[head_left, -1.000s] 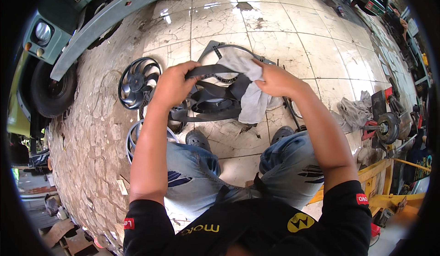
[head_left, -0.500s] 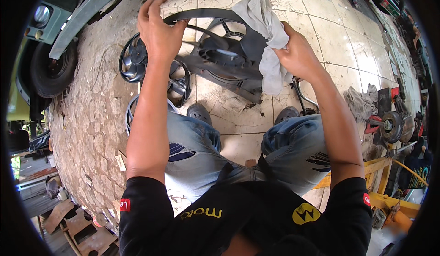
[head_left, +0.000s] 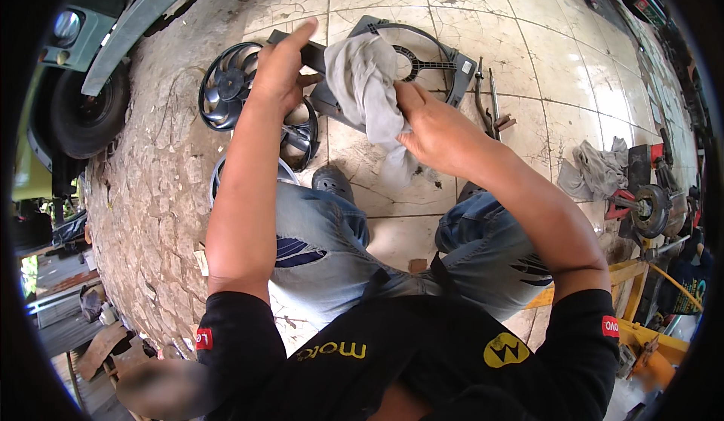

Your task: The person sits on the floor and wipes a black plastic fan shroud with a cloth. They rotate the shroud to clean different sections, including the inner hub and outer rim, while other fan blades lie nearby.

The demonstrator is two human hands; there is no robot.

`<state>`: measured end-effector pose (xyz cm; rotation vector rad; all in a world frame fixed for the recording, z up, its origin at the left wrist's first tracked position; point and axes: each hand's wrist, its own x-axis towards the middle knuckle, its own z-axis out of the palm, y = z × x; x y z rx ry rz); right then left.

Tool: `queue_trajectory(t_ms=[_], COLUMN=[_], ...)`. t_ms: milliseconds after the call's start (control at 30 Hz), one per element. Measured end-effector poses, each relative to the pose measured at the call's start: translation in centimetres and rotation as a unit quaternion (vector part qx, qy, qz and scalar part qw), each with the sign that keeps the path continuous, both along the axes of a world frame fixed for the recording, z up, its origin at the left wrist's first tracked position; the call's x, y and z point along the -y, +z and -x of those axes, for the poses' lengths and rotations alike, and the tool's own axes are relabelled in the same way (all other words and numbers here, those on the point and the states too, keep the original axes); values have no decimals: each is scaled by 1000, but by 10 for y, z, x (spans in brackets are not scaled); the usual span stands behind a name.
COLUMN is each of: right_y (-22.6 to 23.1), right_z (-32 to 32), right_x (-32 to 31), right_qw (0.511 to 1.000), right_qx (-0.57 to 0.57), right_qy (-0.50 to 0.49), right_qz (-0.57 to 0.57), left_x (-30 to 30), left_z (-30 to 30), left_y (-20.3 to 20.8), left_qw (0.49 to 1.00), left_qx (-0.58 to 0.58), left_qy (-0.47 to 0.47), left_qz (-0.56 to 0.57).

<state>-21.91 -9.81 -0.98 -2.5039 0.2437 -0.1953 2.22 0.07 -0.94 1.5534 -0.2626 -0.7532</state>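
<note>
My left hand is closed around the near-left end of a black plastic fan shroud, its thumb pointing up and away. The shroud has a large round opening with a spoked motor ring, and part of it is hidden behind a cloth. My right hand grips that crumpled grey rag, which lies against the shroud and hangs down over its near side. Left of the shroud are a black fan in a round frame and a second fan, partly covered by my left forearm.
A bent metal rod and bar lie on the tiles right of the shroud. Another grey rag is farther right, beside a wheel-like tool. A yellow metal frame stands at the lower right. A vehicle tyre is at the left.
The shroud has turned, so its round opening now faces up. My right hand and the rag have moved left and toward me. My left hand has lowered slightly and gone right.
</note>
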Motion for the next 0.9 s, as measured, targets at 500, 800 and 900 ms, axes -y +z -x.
queue_trajectory(t_ms=[500,800,900], right_y=[-4,-13,-21], right_z=[45,35,33], right_x=[141,138,143], right_qw=[909,782,761], right_qx=[189,215,227], right_qy=[-300,-320,-260], right_qz=[-221,-489,-550], left_x=[-28,-25,-20], left_z=[19,13,16], left_y=[14,13,13], left_qw=[956,968,959], left_qx=[272,192,226], left_qy=[-53,-97,-139], left_qz=[92,130,98])
